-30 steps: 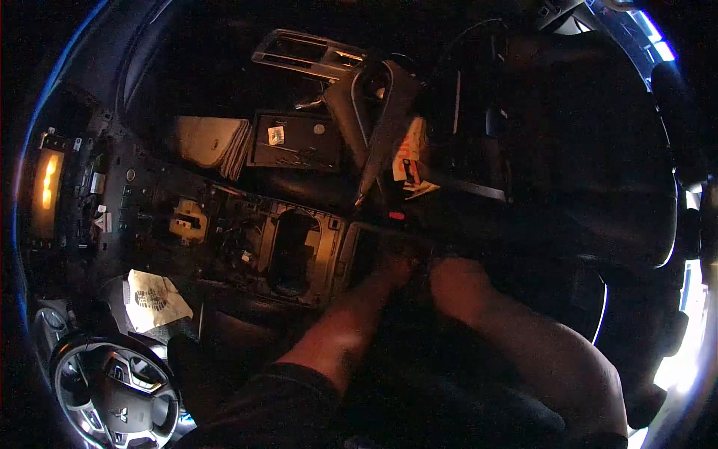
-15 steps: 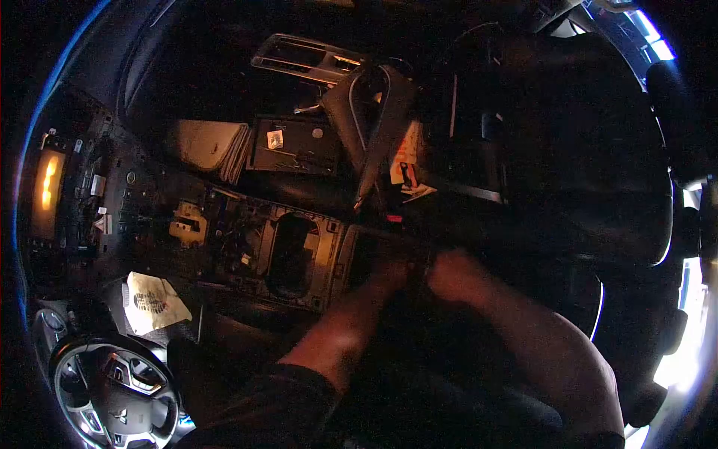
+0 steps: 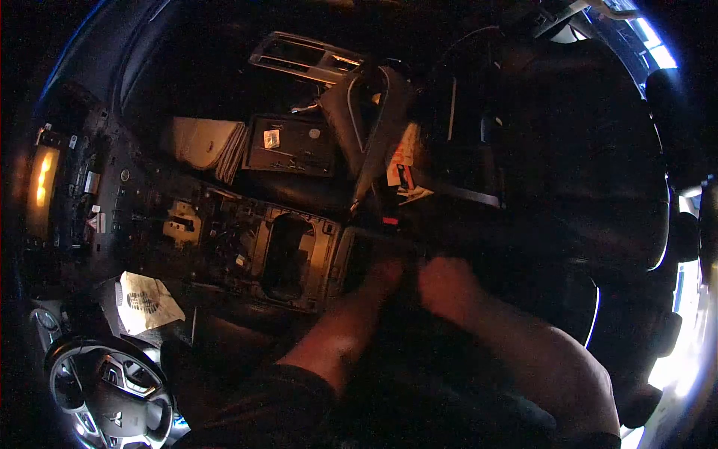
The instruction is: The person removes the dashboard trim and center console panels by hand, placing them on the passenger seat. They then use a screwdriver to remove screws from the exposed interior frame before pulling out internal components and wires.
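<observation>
Both hands are close together in deep shadow at the rear end of the stripped centre console [image 3: 323,262]. My left hand [image 3: 387,271] lies over the dark rear section of the console [image 3: 366,251], its fingers lost in the dark. Just beside it, my right hand [image 3: 447,283] is curled into a fist, and anything inside it is hidden. Ahead of my left forearm, a large oval opening [image 3: 288,254] shows in the console frame.
A steering wheel [image 3: 112,396] is at lower left, near a paper mat with a shoe print [image 3: 148,301]. A dark tray with small parts [image 3: 292,146], folded cloth or card [image 3: 206,142], a trim frame [image 3: 307,58] and curved trim pieces [image 3: 370,150] lie beyond the console.
The whole view has shifted slightly, so the cabin sits a little further left. Both hands stay near the console's rear, with my right hand slightly lower in the view.
</observation>
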A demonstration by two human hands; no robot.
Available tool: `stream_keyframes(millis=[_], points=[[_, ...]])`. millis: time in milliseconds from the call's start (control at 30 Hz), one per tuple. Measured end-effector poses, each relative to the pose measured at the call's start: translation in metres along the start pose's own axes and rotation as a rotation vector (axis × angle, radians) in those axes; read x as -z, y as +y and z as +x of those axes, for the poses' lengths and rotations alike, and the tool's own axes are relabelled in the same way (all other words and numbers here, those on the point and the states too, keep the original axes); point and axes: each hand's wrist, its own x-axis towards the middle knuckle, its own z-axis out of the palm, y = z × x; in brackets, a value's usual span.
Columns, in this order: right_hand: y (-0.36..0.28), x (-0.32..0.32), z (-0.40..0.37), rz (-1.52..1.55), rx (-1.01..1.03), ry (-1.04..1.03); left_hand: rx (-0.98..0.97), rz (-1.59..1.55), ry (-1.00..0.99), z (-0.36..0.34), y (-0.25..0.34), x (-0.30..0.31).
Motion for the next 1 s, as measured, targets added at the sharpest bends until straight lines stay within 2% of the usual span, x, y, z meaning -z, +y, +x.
stream_keyframes(millis=[33,100,167,233,333,400,500,567,633,700,767,833,933,1000], points=[[0.0,0.01,-0.001,0.034,-0.013,-0.08,-0.019,-0.075,0.125,0.002,-0.001,0.004],[0.003,0.006,0.005,0.045,-0.057,-0.107,-0.058,-0.226,0.373,0.009,-0.003,0.018],[0.005,0.005,0.005,0.038,-0.04,-0.097,0.134,-0.301,-0.073,0.009,0.012,0.077],[0.003,0.003,-0.003,0.012,0.045,-0.054,0.195,-0.322,-0.291,0.009,0.019,0.122],[-0.003,-0.016,-0.004,0.02,0.066,0.075,0.113,-0.23,-0.287,0.013,0.016,0.137],[0.0,-0.022,0.004,0.0,0.024,0.076,0.089,-0.098,-0.324,0.007,0.023,0.129],[0.007,-0.022,0.008,-0.095,0.012,0.115,0.089,-0.098,-0.416,0.018,0.007,0.054],[0.009,-0.022,0.007,-0.154,0.027,0.12,-0.024,-0.047,-0.205,-0.003,0.014,0.105],[0.006,-0.019,0.006,-0.181,0.051,0.094,-0.03,-0.102,-0.081,-0.008,0.009,0.091],[0.005,-0.008,0.007,0.012,0.053,0.002,0.067,-0.27,-0.057,0.002,0.006,0.071],[0.006,-0.009,0.01,0.089,0.069,-0.004,0.07,-0.135,-0.124,0.012,0.007,0.075],[0.005,-0.026,0.011,0.058,0.101,0.075,0.138,-0.253,-0.18,0.012,0.011,0.105],[-0.011,-0.025,0.003,-0.184,0.209,0.283,0.242,-0.662,-0.301,0.009,0.022,0.179],[-0.015,0.045,-0.024,-0.118,0.145,0.061,0.195,-0.694,-0.408,0.01,0.034,0.248]])
